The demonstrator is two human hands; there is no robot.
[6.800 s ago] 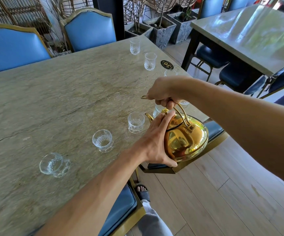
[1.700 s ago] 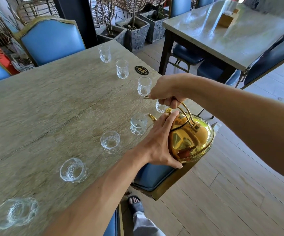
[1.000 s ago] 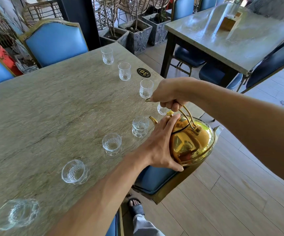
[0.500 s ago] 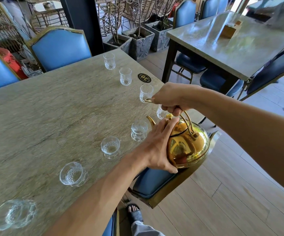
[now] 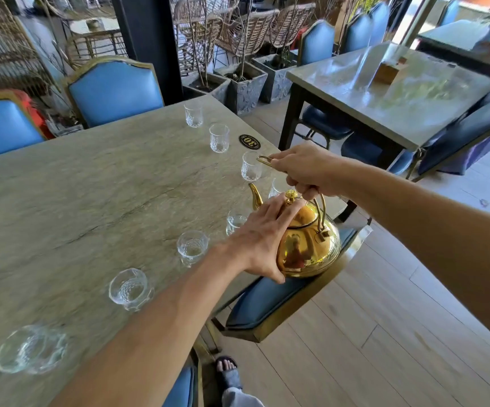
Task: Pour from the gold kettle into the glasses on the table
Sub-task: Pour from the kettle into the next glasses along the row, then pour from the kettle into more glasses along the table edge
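Note:
The gold kettle hangs upright at the stone table's right edge, its spout pointing up and left. My right hand grips its wire handle from above. My left hand lies flat against the kettle's side, fingertips pressing the lid by the knob. Several clear glasses stand in a row along the table edge: one left of my left hand, one partly behind it, one by my right hand, one half hidden behind the spout.
More glasses stand farther up the row and nearer me. A black number disc lies near the edge. A blue chair sits under the kettle. A second table stands to the right.
The kettle has tipped back upright, its spout lifting away from the glass below it. Both hands keep their hold. The view has shifted a little.

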